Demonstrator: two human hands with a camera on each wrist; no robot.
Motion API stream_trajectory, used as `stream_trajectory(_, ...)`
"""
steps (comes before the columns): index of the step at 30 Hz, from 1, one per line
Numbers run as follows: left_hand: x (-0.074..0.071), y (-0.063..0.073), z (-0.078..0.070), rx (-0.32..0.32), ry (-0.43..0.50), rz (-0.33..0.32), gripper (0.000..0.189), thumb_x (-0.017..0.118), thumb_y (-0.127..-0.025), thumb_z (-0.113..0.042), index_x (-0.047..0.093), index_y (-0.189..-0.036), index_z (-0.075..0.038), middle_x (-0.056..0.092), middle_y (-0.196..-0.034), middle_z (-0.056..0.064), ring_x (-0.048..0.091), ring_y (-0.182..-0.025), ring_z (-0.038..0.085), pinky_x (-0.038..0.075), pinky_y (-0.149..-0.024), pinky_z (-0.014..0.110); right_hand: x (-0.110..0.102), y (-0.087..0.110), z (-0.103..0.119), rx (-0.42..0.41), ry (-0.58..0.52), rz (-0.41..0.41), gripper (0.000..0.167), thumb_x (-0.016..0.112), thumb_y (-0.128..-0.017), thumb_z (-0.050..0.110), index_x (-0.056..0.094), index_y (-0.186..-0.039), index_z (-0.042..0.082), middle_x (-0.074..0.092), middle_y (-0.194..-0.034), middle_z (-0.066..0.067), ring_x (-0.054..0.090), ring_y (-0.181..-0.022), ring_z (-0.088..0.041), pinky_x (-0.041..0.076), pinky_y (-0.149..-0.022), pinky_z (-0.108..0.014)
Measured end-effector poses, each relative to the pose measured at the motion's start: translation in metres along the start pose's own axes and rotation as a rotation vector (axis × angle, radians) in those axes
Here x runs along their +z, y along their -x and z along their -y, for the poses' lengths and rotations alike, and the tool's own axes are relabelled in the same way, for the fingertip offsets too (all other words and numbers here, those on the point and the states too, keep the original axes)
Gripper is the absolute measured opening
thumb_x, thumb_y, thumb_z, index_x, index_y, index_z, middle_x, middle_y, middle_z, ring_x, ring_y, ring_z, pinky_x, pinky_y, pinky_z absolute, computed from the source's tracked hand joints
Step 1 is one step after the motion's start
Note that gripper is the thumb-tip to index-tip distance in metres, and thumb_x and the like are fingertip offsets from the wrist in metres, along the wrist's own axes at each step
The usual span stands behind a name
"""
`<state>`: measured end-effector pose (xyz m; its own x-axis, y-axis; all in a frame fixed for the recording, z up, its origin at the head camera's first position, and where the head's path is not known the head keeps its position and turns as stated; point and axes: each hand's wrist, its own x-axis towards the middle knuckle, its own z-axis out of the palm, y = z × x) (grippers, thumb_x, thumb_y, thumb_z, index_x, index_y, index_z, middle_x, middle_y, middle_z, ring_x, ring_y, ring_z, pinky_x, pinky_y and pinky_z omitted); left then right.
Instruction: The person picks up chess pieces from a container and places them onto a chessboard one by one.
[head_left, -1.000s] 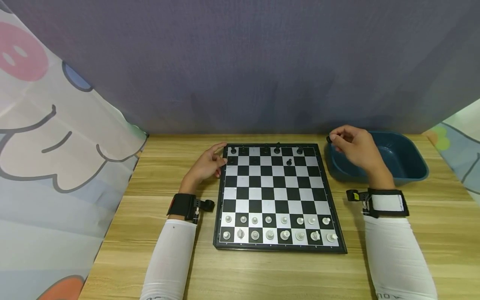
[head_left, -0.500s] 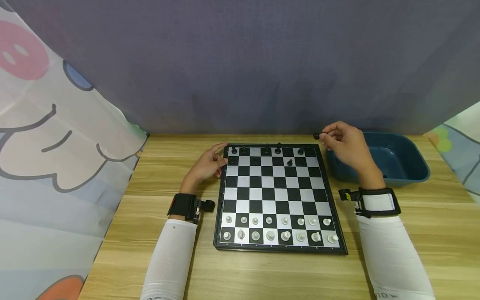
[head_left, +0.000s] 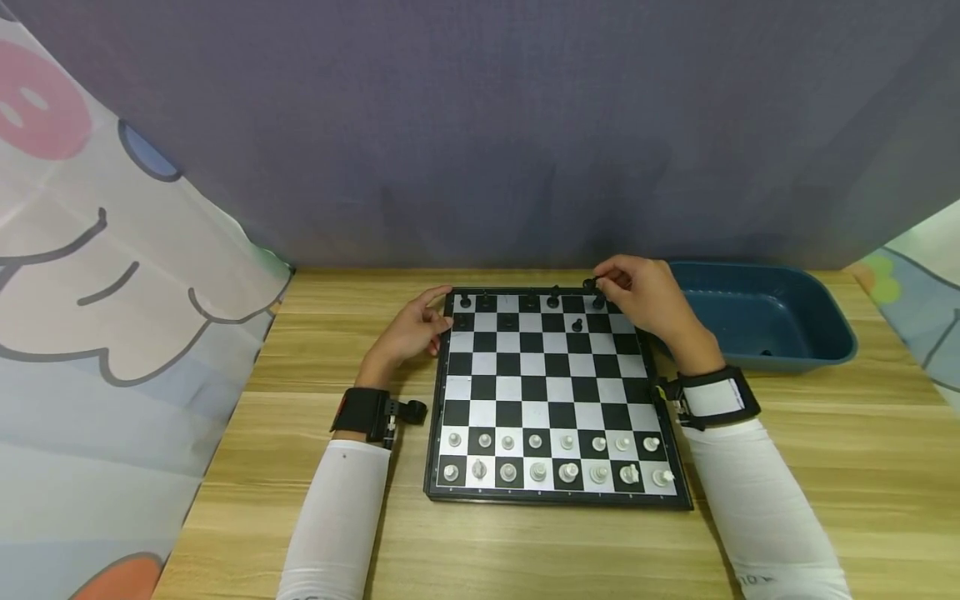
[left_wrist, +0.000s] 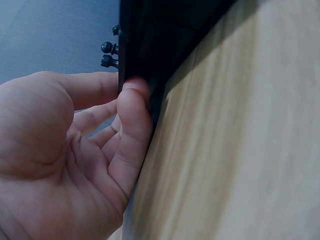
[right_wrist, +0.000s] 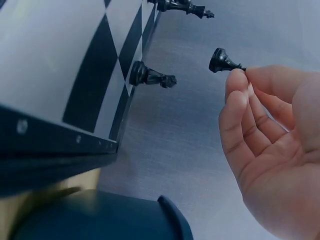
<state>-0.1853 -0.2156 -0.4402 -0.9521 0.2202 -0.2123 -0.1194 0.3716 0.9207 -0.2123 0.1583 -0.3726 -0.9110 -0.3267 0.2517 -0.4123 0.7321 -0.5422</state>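
Your right hand (head_left: 651,300) pinches the small black plastic chess piece (right_wrist: 220,60) by its top, base seemingly toward the black-and-white checkered board (head_left: 534,367) (your left hand (head_left: 408,337) grips its edge).

- Table (head_left: 562,550): pale wood, streaked grain.
- Panel (head_left: 450,125): dull grey, upright along table's far side.
- Left cloth (head_left: 97,342): cartoon print, pink oval, thick dark outlines, creases.
- Right cloth (head_left: 918,292): green and orange patches, beside table.
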Motion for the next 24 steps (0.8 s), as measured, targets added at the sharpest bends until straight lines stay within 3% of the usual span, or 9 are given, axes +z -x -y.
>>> stream_trajectory(7, -0.001, 0.002, 0.003, -0.005, -0.001, -0.008, 0.066, 0.061, -0.103, -0.01, 0.033, -0.16, -0.024, 0.057, -0.083, 0.009, 0.056, -0.059, 0.018, 0.059, -0.055, 0.03, 0.009, -0.006, -0.002, -0.002, 0.039, 0.089, 0.017, 0.065, -0.101, 0.013, 0.075, -0.112, 0.005, 0.073, -0.099, -0.014, 0.065, -0.084, -0.027, 0.054, -0.073, -0.046)
stream_trajectory(14, 0.0, 0.003, -0.001, 0.0, 0.006, -0.013, 0.066, 0.062, -0.102, -0.01, 0.035, -0.16, -0.025, 0.058, -0.084, 0.009, 0.056, -0.059, 0.019, 0.059, -0.055, 0.03, 0.016, -0.013, -0.006, -0.026, 0.104, 0.133, 0.013, 0.071, -0.097, 0.014, 0.078, -0.106, 0.008, 0.067, -0.093, -0.008, 0.056, -0.075, -0.022, 0.045, -0.067, -0.038)
stream_trajectory(21, 0.001, 0.005, 0.0, -0.013, 0.017, -0.007, 0.066, 0.062, -0.102, -0.01, 0.034, -0.16, -0.026, 0.058, -0.085, 0.008, 0.056, -0.06, 0.018, 0.059, -0.056, 0.03, 0.019, -0.016, -0.002, -0.039, 0.106, 0.185, 0.015, 0.071, -0.097, 0.014, 0.079, -0.109, 0.01, 0.064, -0.092, -0.009, 0.054, -0.077, -0.024, 0.04, -0.075, -0.04)
stream_trajectory(24, 0.001, 0.005, 0.0, -0.013, 0.019, -0.011, 0.066, 0.062, -0.102, -0.01, 0.035, -0.16, -0.025, 0.058, -0.085, 0.008, 0.055, -0.06, 0.018, 0.058, -0.055, 0.029, 0.019, -0.017, 0.0, -0.044, 0.107, 0.194, 0.015, 0.071, -0.097, 0.015, 0.079, -0.109, 0.01, 0.063, -0.09, -0.009, 0.053, -0.076, -0.024, 0.039, -0.072, -0.039)
